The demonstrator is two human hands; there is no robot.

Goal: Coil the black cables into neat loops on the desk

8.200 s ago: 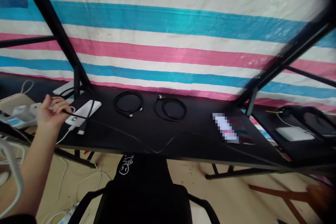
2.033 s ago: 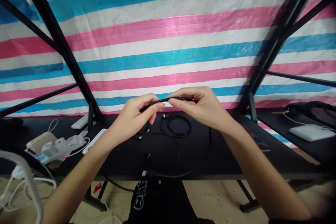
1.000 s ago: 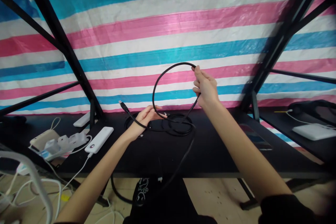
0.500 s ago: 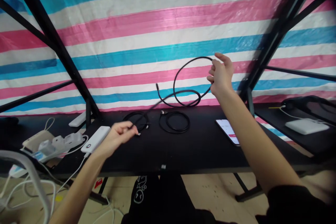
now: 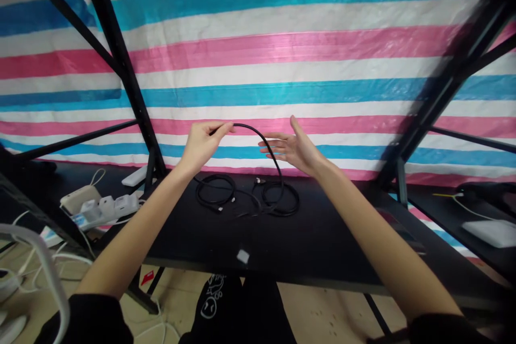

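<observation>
Raised above the black table, my left hand (image 5: 206, 142) pinches a black cable (image 5: 252, 128) between thumb and fingers. From there the cable arches to the right and hangs down to the tabletop. My right hand (image 5: 296, 146) is beside the hanging stretch, fingers spread and thumb up, with no grip on it; whether the fingertips touch it I cannot tell. Below lie two coiled black cables, a left coil (image 5: 215, 176) and a right coil (image 5: 297, 193), with small light metal ends. The held cable's lower part overlaps the right coil.
A black table (image 5: 306, 247) spans the front, with a small pale piece (image 5: 243, 256) near its edge. A dark phone (image 5: 399, 231) lies partly behind my right forearm. Left stand a power strip with white chargers (image 5: 107, 207) and a beige power bank (image 5: 80, 199). Black frame posts rise at both sides.
My left hand has risen, holding the cable higher. My right hand has let go of the cable, come down and left, and spread its fingers. The cable's loop has dropped toward the table.
</observation>
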